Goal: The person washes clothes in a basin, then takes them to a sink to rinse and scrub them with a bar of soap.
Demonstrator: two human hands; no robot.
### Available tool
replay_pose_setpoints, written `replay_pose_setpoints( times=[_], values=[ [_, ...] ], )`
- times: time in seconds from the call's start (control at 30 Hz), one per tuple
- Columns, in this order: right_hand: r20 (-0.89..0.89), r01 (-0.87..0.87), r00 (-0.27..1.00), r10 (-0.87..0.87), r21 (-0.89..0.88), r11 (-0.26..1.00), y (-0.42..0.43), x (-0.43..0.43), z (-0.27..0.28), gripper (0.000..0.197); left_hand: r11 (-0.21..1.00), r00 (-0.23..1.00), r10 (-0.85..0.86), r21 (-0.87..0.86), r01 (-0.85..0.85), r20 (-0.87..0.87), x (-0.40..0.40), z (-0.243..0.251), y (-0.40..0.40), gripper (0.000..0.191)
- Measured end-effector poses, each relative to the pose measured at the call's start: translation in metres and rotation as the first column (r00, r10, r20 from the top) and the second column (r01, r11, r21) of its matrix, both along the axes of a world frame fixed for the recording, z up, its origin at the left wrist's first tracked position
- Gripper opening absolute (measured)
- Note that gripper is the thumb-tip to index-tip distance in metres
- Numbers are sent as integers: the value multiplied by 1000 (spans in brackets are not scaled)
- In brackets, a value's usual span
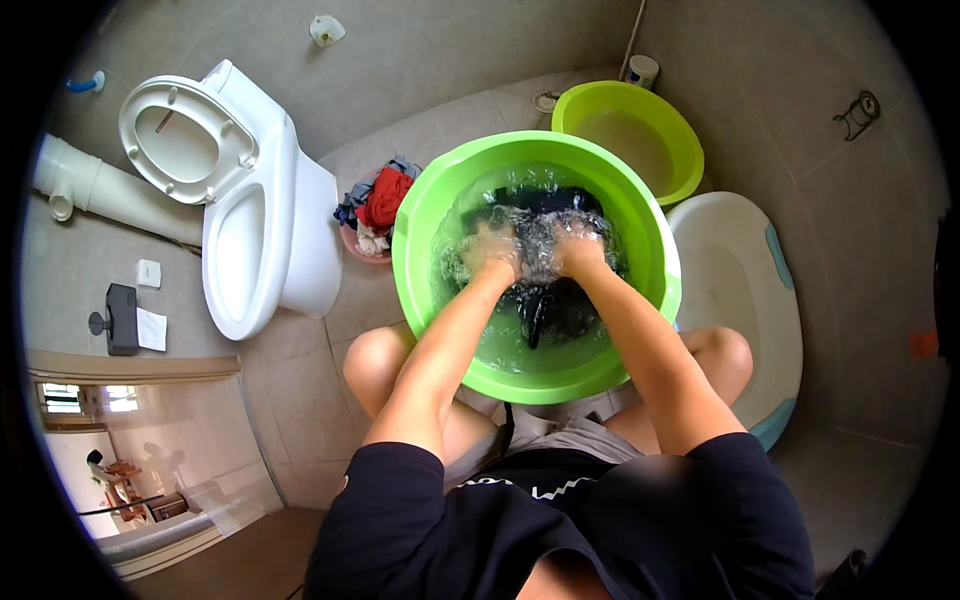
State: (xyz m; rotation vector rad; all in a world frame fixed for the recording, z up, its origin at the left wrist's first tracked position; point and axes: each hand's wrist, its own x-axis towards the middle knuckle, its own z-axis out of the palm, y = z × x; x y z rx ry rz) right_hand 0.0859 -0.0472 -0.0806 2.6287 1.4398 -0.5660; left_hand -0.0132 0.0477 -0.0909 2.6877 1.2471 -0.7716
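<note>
Both of my hands are in the splashing water of a large green plastic basin [652,322] that stands in front of me. A dark wet garment [566,304] lies in the water beneath and around them. My left hand [491,247] is at the left side of the garment, partly under water. On the right, my right hand [577,247] presses into the water by the same cloth. Foam and ripples hide the fingers of both hands, so their grip on the cloth does not show.
A pink basin [364,250] heaped with clothes [386,196] sits left, beside a white toilet [240,255] with its lid up. Behind right is a yellow-green basin [675,127] holding cloudy water; a white baby bathtub [776,322] stands at the right. A floor drain [546,101] lies near the wall.
</note>
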Motion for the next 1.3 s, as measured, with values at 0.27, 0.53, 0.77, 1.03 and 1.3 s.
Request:
replay_pose_setpoints(
  times=[0.27, 0.53, 0.77, 1.03, 1.3],
  values=[
    [-936, 765, 298, -189, 115, 634, 25, 74, -83, 54, 824, 549, 507, -560, -83, 664, 17, -9, -6, 86],
    [-667, 433, 744, -39, 436, 789, 37, 18, -21, 43, 919, 249, 394, -380, -105, 885, -9, 36, -22, 48],
    [-390, 318, 905, -169, 359, 878, -8, -14, 73, 54, 946, 639, 323, -249, -207, 698, -31, 48, 13, 61],
    [55, -141, 989, 139, 30, 990, -32, -36, 27, 81, 968, 976, -175, -159, 195, 131, -42, 32, -23, 70],
    [21, -162, 985, 172, -240, 957, 0, -39, -5, 56, 975, 971, -219, 64, 213, 93, -10, -26, -14, 57]
  ],
)
